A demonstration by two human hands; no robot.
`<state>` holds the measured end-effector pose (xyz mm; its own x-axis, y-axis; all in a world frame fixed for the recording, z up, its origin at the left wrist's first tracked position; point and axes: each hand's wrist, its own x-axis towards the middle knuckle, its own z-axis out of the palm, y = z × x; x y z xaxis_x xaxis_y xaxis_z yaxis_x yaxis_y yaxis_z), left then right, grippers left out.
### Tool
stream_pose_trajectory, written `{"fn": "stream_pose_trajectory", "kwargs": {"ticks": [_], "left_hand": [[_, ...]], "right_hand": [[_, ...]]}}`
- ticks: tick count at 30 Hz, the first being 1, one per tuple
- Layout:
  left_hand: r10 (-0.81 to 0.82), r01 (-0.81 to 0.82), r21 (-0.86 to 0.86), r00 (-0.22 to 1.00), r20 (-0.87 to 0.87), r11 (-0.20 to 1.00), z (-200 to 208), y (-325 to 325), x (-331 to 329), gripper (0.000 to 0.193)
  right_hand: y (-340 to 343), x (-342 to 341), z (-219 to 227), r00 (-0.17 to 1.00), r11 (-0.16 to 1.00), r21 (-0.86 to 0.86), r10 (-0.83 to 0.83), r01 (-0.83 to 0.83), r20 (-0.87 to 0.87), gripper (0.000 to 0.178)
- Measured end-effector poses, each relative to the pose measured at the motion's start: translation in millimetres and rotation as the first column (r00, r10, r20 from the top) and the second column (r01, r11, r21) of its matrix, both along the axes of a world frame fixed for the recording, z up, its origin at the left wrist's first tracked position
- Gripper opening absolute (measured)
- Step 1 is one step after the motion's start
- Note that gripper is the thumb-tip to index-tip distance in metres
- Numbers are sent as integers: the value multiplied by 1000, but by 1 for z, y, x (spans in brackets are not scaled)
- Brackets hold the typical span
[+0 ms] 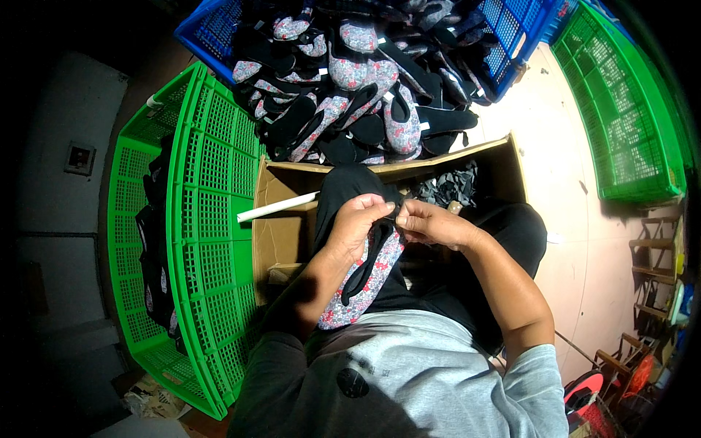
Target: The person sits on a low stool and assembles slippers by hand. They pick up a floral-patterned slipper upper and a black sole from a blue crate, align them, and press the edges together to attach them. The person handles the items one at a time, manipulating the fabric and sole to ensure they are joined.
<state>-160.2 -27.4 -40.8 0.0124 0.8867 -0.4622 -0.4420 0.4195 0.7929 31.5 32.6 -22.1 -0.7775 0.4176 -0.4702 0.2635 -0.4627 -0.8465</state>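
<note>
1. Nearest is the light grey cotton T-shirt (438, 358) on the person's torso, above black cloth trousers (350, 186) with the knees spread.
2. Just beyond the shirt's front, over the trousers, is a soft slipper of grey-and-red floral fabric with a black lining (380, 274). Its long axis slants from lower left to upper right; the rounded floral end points down-left toward the belly, the other end up-right between the hands. The long black opening faces up.
3. The left hand (361, 219) lies along the slipper's upper left side, thumb and fingers clamped on it near the upper end; most of the slipper hangs below this hand.
4. The right hand (431, 221) has thumb and fingertips pinched together on dark material at that same upper end, the slipper lying below and left of it. The exact edge pinched is too small to tell.
5. Past the hands stands an open brown cardboard box (277, 244) with dark scraps (453, 184) inside; a white rod (277, 206) crosses its left side.
6. To the left is a green plastic mesh crate (219, 270).
7. Farthest, similar floral slippers (365, 87) heap up within a blue plastic crate (511, 25).
</note>
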Motion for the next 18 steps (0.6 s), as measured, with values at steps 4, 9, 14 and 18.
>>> {"fn": "stream_pose_trajectory", "kwargs": {"ticks": [4, 9, 14, 18], "left_hand": [[4, -4, 5, 1000, -24, 1000, 1, -1, 0, 6], [9, -9, 6, 1000, -12, 1000, -1, 0, 0, 8], [17, -17, -11, 1000, 20, 1000, 4, 1, 1, 10], [67, -67, -2, 997, 35, 998, 0, 0, 3, 12]], "right_hand": [[0, 0, -1, 1000, 1000, -12, -2, 2, -9, 24], [0, 0, 0, 1000, 999, -36, -11, 10, -24, 24], [-1, 3, -5, 996, 999, -39, -22, 19, -85, 22], [4, 10, 13, 994, 995, -54, -92, 89, -50, 22]]}}
